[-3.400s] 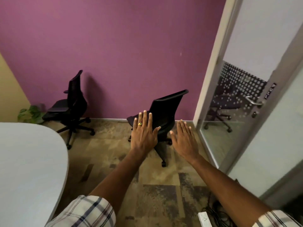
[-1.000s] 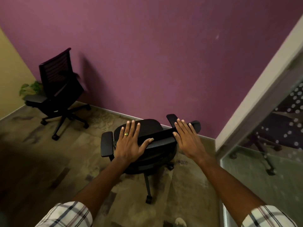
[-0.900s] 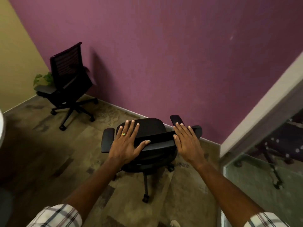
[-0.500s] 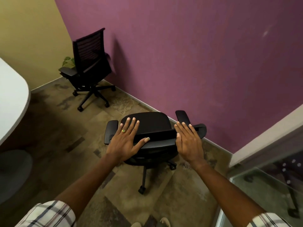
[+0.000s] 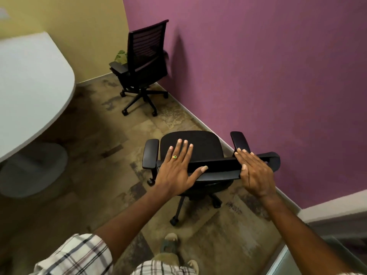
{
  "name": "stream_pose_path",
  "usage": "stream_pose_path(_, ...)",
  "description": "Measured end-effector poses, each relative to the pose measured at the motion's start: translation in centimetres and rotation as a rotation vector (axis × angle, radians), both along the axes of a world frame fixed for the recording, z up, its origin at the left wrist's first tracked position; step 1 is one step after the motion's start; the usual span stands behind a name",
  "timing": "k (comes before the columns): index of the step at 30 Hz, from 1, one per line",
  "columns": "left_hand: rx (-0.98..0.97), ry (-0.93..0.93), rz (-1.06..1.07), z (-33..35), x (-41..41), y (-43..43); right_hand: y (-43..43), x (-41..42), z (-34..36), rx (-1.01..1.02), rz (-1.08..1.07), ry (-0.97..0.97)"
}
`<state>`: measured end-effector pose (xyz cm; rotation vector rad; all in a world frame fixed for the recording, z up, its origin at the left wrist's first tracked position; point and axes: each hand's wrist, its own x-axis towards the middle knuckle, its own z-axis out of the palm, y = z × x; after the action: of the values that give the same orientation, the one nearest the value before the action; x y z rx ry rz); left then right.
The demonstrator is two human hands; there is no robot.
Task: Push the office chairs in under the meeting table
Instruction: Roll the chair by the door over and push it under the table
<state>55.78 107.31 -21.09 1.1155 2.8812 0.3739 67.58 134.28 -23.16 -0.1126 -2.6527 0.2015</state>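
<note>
A black office chair with armrests stands in front of me by the purple wall, its seat facing away from me. My left hand lies flat on the left part of its backrest top, fingers straight and spread over the seat. At the right end of the same edge my right hand rests with its fingers stretched out. A second black chair with a mesh back stands in the far corner. The white meeting table with a rounded end is at the left, apart from both chairs.
The table's round grey base sits on the patterned carpet at the left. A green plant shows behind the far chair. The purple wall runs close along the right. A glass panel edge is at the bottom right, and my foot is below.
I have walked up to the near chair and laid both hands on its backrest. The view has swung left, bringing the table and the far chair into the frame.
</note>
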Motion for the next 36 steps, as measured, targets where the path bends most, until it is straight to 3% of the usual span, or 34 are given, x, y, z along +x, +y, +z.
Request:
stream_pose_path(21,-0.012,-0.032,0.119,-0.7,0.3,1.5,3.2,-3.5,-0.5,-0.021,0.143,-0.047)
stream_pose_path(36,0.045,-0.069,0.3,-1.7,-2.4,6.8,9.9,-12.1,-0.7,0.012,0.353,-0.025)
